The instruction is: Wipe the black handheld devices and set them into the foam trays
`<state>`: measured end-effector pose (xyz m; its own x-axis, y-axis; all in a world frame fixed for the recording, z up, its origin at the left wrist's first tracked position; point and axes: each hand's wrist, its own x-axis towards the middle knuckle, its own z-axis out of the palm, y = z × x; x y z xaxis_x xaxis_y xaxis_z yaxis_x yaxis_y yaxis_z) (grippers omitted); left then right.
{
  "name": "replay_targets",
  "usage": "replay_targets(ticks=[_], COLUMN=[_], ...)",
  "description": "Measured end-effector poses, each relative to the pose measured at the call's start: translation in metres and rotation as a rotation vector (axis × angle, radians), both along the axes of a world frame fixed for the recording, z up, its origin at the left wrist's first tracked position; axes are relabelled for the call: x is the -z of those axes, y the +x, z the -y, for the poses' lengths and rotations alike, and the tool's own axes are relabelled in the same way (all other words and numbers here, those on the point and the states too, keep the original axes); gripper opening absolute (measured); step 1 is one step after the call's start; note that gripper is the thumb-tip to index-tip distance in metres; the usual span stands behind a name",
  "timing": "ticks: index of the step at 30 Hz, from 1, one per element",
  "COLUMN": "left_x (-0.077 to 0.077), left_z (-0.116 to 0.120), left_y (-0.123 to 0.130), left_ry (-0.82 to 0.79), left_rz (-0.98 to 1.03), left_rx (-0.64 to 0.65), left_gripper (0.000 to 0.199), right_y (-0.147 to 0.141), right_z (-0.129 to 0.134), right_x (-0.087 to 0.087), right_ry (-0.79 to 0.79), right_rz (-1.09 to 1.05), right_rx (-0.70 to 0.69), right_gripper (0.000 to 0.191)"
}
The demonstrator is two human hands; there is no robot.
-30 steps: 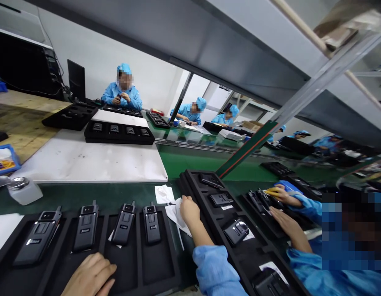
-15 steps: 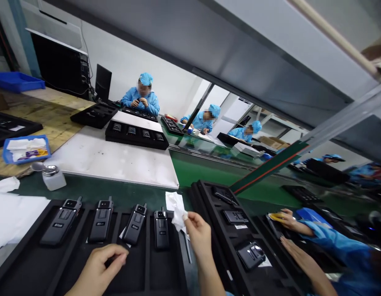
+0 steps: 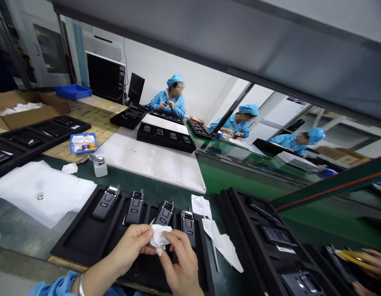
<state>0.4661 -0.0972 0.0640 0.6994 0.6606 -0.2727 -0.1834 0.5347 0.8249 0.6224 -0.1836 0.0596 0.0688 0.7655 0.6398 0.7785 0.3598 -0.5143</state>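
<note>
My left hand (image 3: 133, 248) and my right hand (image 3: 182, 261) meet over the near part of a black foam tray (image 3: 82, 242). Between their fingertips is a crumpled white tissue (image 3: 160, 236), pinched from both sides. Just behind it lies a black handheld radio (image 3: 165, 213), partly covered by the tissue and fingers. Another radio (image 3: 188, 227) is right of it, and two more, a radio (image 3: 135, 207) and a radio (image 3: 106, 203), rest to the left, all in the tray's compartments.
More white tissues (image 3: 223, 244) and a thin rod (image 3: 215, 257) lie right of the tray. Beyond is another black tray (image 3: 250, 230) of devices, with a co-worker's hand (image 3: 373, 263) at far right. A dispenser bottle (image 3: 100, 167) and white sheets (image 3: 39, 189) are left.
My right hand has moved left from the tissues beside the tray, bringing a tissue to my left hand, which now pinches it too. The view has turned left.
</note>
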Motion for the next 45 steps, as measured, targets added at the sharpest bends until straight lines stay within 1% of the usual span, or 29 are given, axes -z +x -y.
replay_targets(ticks=[2, 4, 6, 7, 9, 11, 13, 15, 17, 19, 23, 26, 28, 30, 31, 33, 36, 37, 38, 40, 42, 45], left_x=[0.000, 0.000, 0.000, 0.000, -0.001, -0.003, -0.004, -0.004, -0.004, -0.004, -0.005, -0.006, -0.005, -0.001, 0.000, 0.004, 0.007, 0.008, 0.009, 0.012, 0.018, 0.028], left_z=[0.000, 0.000, 0.001, 0.001, 0.001, 0.001, 0.000, -0.001, -0.001, -0.001, -0.001, -0.001, -0.001, -0.003, -0.004, -0.006, -0.006, -0.004, -0.001, 0.006, 0.012, 0.018], left_y=[-0.005, -0.008, -0.010, -0.011, -0.014, -0.018, -0.022, -0.025, -0.027, -0.027, -0.028, -0.030, -0.031, -0.031, -0.032, -0.032, -0.031, -0.031, -0.029, -0.026, -0.022, -0.019], left_ry=[0.006, 0.014, 0.029, 0.040, 0.065, 0.082, 0.081, 0.063, 0.041, 0.028, 0.021, 0.030, 0.041, 0.056, 0.070, 0.114, 0.193, 0.207, 0.212, 0.195, 0.170, 0.167], left_rz=[-0.028, -0.047, -0.067, -0.076, -0.089, -0.092, -0.090, -0.086, -0.083, -0.082, -0.083, -0.087, -0.093, -0.105, -0.113, -0.132, -0.143, -0.138, -0.129, -0.073, 0.004, 0.040], left_rx=[0.016, 0.032, 0.057, 0.070, 0.095, 0.137, 0.191, 0.235, 0.251, 0.255, 0.239, 0.237, 0.241, 0.236, 0.216, 0.112, -0.116, -0.165, -0.187, -0.164, -0.128, -0.153], left_gripper=[0.054, 0.056, 0.058, 0.059, 0.059, 0.057, 0.056, 0.056, 0.054, 0.052, 0.049, 0.049, 0.049, 0.049, 0.049, 0.046, 0.042, 0.044, 0.047, 0.058, 0.067, 0.064], right_y=[0.003, 0.003, 0.000, -0.002, -0.006, -0.009, -0.010, -0.010, -0.010, -0.010, -0.011, -0.013, -0.015, -0.016, -0.017, -0.017, -0.017, -0.018, -0.019, -0.026, -0.035, -0.050], right_z=[0.002, 0.004, 0.004, 0.005, 0.005, 0.005, 0.003, 0.002, 0.002, 0.003, 0.006, 0.008, 0.009, 0.009, 0.009, 0.009, 0.008, 0.007, 0.006, 0.003, -0.001, -0.006], right_x=[-0.001, -0.002, -0.003, -0.004, -0.005, -0.005, -0.004, -0.004, -0.005, -0.005, -0.004, -0.002, -0.002, -0.004, -0.005, -0.007, -0.007, -0.006, -0.003, 0.004, 0.013, 0.025], right_ry=[-0.004, 0.000, 0.009, -0.002, -0.096, -0.262, -0.401, -0.476, -0.524, -0.564, -0.580, -0.547, -0.538, -0.557, -0.561, -0.523, -0.420, -0.410, -0.417, -0.456, -0.503, -0.516], right_rz=[0.098, 0.202, 0.198, 0.132, -0.136, -0.524, -0.934, -1.272, -1.490, -1.583, -1.557, -1.538, -1.534, -1.527, -1.525, -1.509, -1.411, -1.365, -1.322, -1.258, -1.244, -1.294], right_rx=[0.055, 0.068, 0.047, 0.032, 0.005, -0.005, 0.015, 0.027, 0.014, -0.007, 0.000, 0.015, -0.035, -0.097, -0.105, -0.052, 0.059, 0.062, 0.042, -0.040, -0.109, -0.093], right_gripper=[0.038, 0.036, 0.032, 0.030, 0.023, 0.014, 0.023, 0.032, 0.037, 0.038, 0.035, 0.039, 0.044, 0.043, 0.042, 0.041, 0.042, 0.041, 0.039, 0.038, 0.040, 0.044])
